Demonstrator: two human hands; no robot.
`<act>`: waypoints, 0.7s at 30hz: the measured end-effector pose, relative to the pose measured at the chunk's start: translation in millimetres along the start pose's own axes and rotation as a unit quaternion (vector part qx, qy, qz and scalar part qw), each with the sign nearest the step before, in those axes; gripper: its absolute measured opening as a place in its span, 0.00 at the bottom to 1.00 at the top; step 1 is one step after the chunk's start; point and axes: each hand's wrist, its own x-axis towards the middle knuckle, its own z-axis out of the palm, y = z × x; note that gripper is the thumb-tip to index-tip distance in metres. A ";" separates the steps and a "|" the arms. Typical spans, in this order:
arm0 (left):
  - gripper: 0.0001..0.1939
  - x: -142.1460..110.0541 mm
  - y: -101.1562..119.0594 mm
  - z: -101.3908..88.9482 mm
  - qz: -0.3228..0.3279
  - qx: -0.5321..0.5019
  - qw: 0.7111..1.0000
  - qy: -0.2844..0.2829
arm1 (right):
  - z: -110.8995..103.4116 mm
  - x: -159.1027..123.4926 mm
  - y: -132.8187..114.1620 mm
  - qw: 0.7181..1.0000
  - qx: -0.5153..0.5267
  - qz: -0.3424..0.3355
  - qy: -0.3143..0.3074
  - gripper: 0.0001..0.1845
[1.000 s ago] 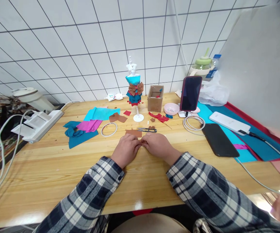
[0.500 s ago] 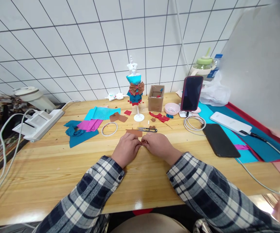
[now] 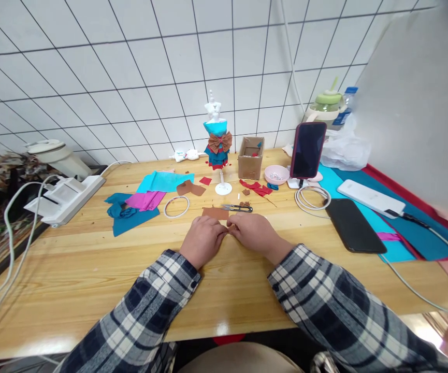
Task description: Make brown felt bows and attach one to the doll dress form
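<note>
My left hand [image 3: 204, 239] and my right hand [image 3: 253, 231] meet low over the table, thumbs and forefingers pinched together. Between the fingertips shows a small bit of brown crepe paper [image 3: 227, 231], mostly hidden by the fingers. A flat brown crepe paper piece [image 3: 216, 212] lies just beyond my left hand. Black-handled thread snips [image 3: 239, 208] rest beyond my right hand. Farther back stands a small white dress form [image 3: 213, 111] in a turquoise, blue and red paper dress with a brown bow [image 3: 219, 142].
Coloured paper pieces [image 3: 142, 199] and a white ring [image 3: 176, 206] lie left. A cardboard box [image 3: 250, 166], pink bowl [image 3: 276, 174], upright phone [image 3: 308, 150], dark phone [image 3: 355, 225] and power bank [image 3: 370, 198] stand or lie right. A power strip [image 3: 68, 197] sits at the left edge.
Both hands stay almost in the same place, still pinched together. A little more of the flat brown piece shows beyond my left hand. The whole view has shifted slightly.
</note>
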 end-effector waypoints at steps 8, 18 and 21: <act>0.11 0.3 -2.3 3.5 -0.017 -0.020 1.000 0.000 | -0.6 1.6 0.7 1.000 -0.008 -0.002 -0.020 0.14; 0.10 -0.1 0.2 -1.5 -0.022 -0.038 0.999 0.033 | -1.1 -0.4 -2.2 0.999 -0.033 -0.020 0.001 0.14; 0.15 -1.7 1.5 -5.9 -0.036 -0.045 0.996 0.062 | -1.2 -1.1 -2.6 0.999 -0.035 -0.031 0.028 0.15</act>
